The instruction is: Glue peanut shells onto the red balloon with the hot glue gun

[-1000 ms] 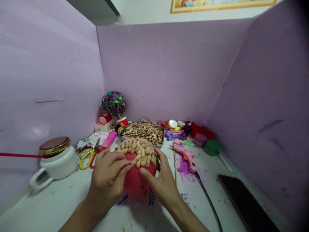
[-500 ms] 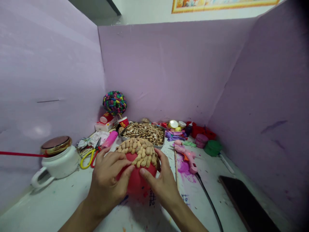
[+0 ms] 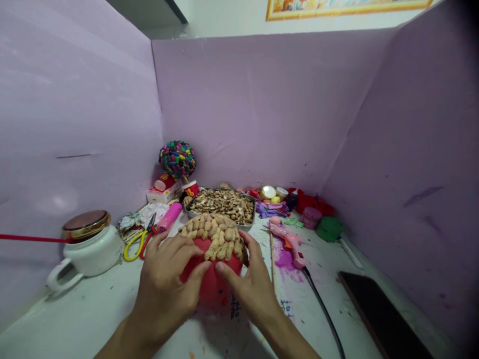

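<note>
At the near middle of the white table [image 3: 93,319], a red ball [image 3: 212,287] is held between both hands, its upper part largely covered in peanut shells [image 3: 222,242]; left hand [image 3: 164,281] curled at its left side, thumb and forefinger a narrow gap apart; right hand [image 3: 256,284] cupped round its right side, thumb on the front just below the shells; whether the ball touches the table, I cannot tell; behind it, a metal tray [image 3: 246,228] heaped with shells; to the right, a pink glue gun [image 3: 295,243]; to the left, scissors [image 3: 142,244] near a white mug [image 3: 97,253].
</note>
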`<act>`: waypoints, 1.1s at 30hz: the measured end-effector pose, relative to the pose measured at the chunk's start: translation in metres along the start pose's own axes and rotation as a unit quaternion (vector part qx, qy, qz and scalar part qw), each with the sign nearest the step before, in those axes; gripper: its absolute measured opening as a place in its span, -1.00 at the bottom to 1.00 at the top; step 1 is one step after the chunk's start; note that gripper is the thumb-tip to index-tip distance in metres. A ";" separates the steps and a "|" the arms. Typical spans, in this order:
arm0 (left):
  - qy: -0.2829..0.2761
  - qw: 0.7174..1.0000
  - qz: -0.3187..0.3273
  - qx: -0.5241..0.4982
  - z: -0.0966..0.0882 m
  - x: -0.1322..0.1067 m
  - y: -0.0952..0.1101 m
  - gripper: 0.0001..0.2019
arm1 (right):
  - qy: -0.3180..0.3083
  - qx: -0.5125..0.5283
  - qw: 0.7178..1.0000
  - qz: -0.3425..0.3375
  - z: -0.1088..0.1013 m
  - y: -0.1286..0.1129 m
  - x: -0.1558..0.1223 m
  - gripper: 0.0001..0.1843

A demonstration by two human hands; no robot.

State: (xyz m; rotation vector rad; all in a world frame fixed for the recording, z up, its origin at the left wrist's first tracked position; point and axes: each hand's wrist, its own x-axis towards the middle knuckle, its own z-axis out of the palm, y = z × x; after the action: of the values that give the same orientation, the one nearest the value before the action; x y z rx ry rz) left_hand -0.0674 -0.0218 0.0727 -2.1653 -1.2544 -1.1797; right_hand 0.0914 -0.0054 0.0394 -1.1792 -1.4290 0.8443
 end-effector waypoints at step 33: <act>-0.022 0.995 0.060 -0.073 0.007 -0.004 -0.001 -0.64 | 0.007 0.013 1.000 -0.019 0.000 0.003 -0.002 -0.31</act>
State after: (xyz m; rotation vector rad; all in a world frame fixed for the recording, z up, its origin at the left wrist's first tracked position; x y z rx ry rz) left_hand -0.0658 -0.0185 0.0653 -2.3479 -1.0679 -1.2147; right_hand 0.0924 -0.0068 0.0362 -1.1326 -1.4201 0.8245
